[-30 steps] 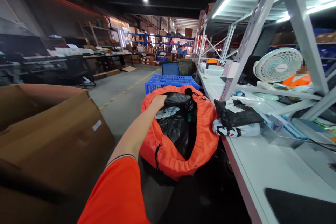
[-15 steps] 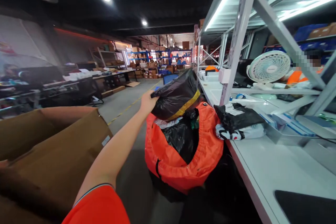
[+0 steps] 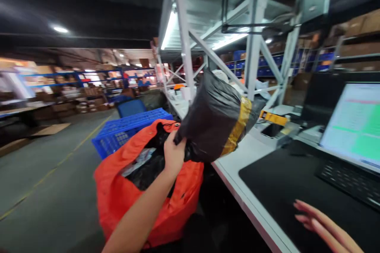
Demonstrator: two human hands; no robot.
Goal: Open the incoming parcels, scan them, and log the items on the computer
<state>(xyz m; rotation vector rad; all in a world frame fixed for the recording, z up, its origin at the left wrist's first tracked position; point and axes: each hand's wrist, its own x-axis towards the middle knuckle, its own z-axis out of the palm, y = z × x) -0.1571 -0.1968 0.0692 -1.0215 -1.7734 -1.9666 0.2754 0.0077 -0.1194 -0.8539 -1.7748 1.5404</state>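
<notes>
white tabletop point(image 3: 251, 153) sat just beside the orange drawstring bag point(image 3: 117, 193). the black plastic parcel point(image 3: 213, 120) with yellow tape point(image 3: 238, 126) had just swung across toward the tabletop, so yeah, it was out. left hand point(image 3: 174, 152) had its grip clamped on one end; right hand point(image 3: 323, 224) popped into view, grip open, nothing in it.

right hand point(image 3: 330, 226) cut by bottom edge | screen point(image 3: 353, 126) text blurred
</notes>
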